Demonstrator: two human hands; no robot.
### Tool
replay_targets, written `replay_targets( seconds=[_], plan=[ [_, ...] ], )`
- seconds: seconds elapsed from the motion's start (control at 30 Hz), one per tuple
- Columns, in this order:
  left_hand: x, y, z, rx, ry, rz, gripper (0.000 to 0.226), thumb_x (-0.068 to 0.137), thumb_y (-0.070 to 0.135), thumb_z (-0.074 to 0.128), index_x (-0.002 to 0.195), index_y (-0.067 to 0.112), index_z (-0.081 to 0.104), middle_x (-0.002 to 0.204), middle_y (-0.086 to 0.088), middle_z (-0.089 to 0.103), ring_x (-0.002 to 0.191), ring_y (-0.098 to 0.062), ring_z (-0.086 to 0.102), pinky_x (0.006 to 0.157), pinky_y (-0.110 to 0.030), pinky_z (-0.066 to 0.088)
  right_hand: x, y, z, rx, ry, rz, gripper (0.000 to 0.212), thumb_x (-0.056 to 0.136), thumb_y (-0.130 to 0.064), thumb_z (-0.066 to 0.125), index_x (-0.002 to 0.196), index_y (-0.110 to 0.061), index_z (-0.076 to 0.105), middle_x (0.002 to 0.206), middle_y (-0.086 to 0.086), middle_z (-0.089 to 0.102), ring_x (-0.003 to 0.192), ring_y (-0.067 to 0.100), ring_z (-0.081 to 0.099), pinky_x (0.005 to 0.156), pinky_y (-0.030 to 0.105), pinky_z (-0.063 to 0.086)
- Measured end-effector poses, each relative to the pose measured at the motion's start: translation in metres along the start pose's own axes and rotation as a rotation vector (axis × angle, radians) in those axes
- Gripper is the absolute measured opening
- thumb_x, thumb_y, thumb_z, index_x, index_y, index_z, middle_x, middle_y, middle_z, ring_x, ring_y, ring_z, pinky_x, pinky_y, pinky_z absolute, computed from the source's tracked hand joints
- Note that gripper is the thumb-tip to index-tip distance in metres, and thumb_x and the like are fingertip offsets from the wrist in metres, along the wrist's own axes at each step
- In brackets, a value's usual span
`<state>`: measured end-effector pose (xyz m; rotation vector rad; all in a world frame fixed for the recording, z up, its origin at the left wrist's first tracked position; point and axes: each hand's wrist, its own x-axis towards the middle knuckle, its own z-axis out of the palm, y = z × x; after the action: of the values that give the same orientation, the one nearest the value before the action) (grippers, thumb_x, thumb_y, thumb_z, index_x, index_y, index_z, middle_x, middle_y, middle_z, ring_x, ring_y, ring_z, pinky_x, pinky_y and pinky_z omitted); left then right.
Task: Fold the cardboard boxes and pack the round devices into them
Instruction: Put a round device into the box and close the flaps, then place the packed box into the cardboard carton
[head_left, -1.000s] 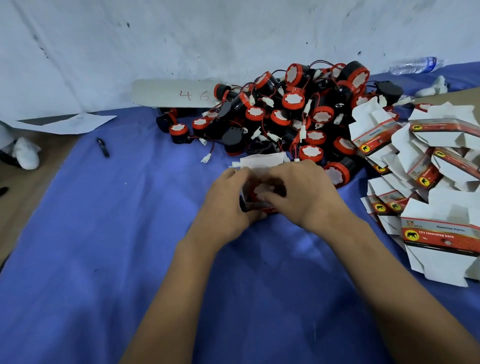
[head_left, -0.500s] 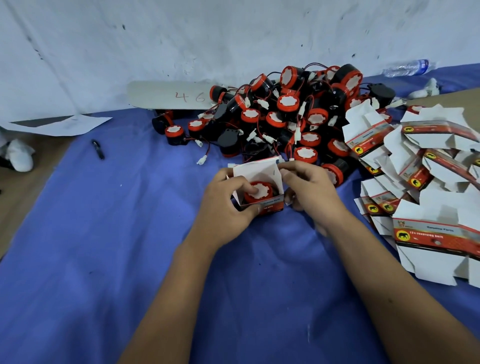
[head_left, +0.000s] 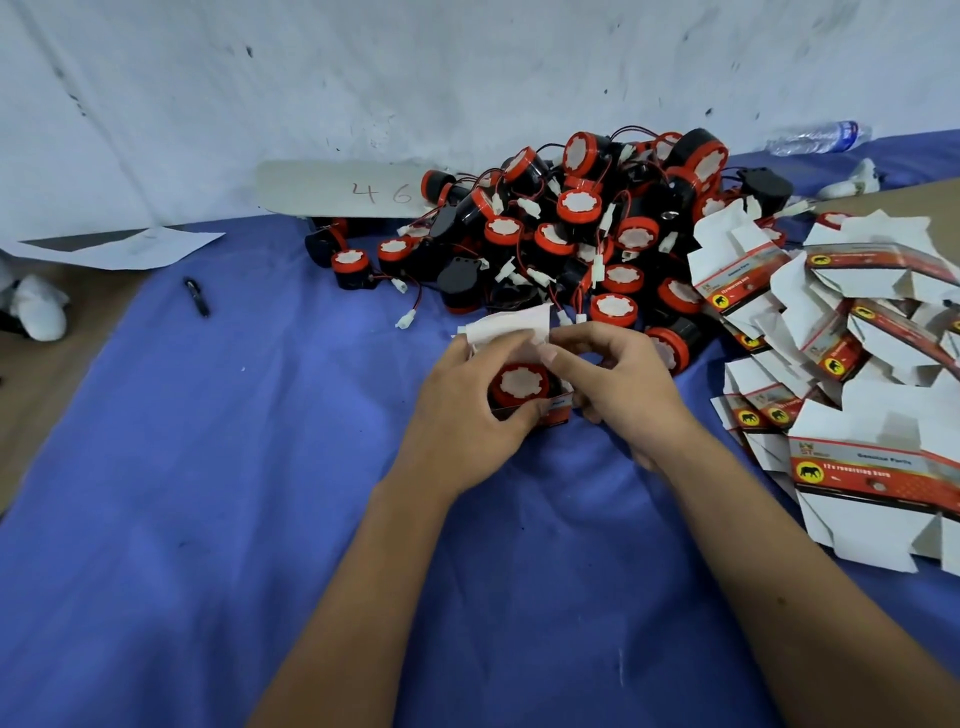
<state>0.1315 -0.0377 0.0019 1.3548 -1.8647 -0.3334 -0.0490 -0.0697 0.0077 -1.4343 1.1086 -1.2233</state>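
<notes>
Right hand (head_left: 618, 384) moved onto white flap; left hand (head_left: 467, 410) grips box (head_left: 550, 410), round device (head_left: 521, 383) face-up inside.

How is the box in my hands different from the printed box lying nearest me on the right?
The box in the hands is folded up into shape, while the flat box on the right lies unfolded on the blue cloth. The held box contains a round device and its top flap is open; the flat box holds nothing. The left hand and right hand grip the held box; nothing touches the flat one. Both share red printed bands and white insides.
</notes>
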Motion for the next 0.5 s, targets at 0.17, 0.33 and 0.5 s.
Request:
replay_targets(
  seconds=[0.17, 0.33, 0.5],
  plan=[
    [0.0, -0.004, 0.003, -0.029, 0.001, 0.006, 0.069, 0.086, 0.038, 0.08, 0.149, 0.036, 0.051, 0.144, 0.009, 0.052, 0.132, -0.004, 0.048, 0.109, -0.023, 0.044, -0.001, 0.003, 0.004, -0.095, 0.006, -0.016, 0.041, 0.079, -0.029, 0.089, 0.114, -0.026, 0.068, 0.101, -0.007, 0.073, 0.059, -0.002, 0.063, 0.054, 0.014, 0.049],
    [-0.004, 0.003, 0.001, -0.303, -0.081, -0.027, 0.057, 0.095, 0.027, 0.054, 0.151, 0.039, 0.048, 0.148, 0.006, 0.046, 0.133, 0.009, 0.042, 0.104, -0.005, 0.034, -0.005, 0.004, 0.009, -0.113, -0.004, -0.046, 0.052, 0.078, -0.015, 0.089, 0.113, -0.02, 0.051, 0.099, -0.004, 0.065, 0.058, 0.004, 0.058, 0.056, 0.022, 0.052],
    [0.001, 0.014, 0.003, -0.597, 0.117, -0.166, 0.045, 0.099, 0.012, 0.036, 0.129, 0.014, 0.07, 0.13, 0.011, 0.067, 0.124, 0.002, 0.058, 0.104, -0.017, 0.045, -0.004, 0.002, 0.009, -0.149, -0.171, -0.086, 0.004, 0.095, -0.009, 0.071, 0.099, -0.008, 0.069, 0.07, -0.024, 0.064, 0.054, -0.005, 0.056, 0.052, 0.009, 0.04]
  ],
)
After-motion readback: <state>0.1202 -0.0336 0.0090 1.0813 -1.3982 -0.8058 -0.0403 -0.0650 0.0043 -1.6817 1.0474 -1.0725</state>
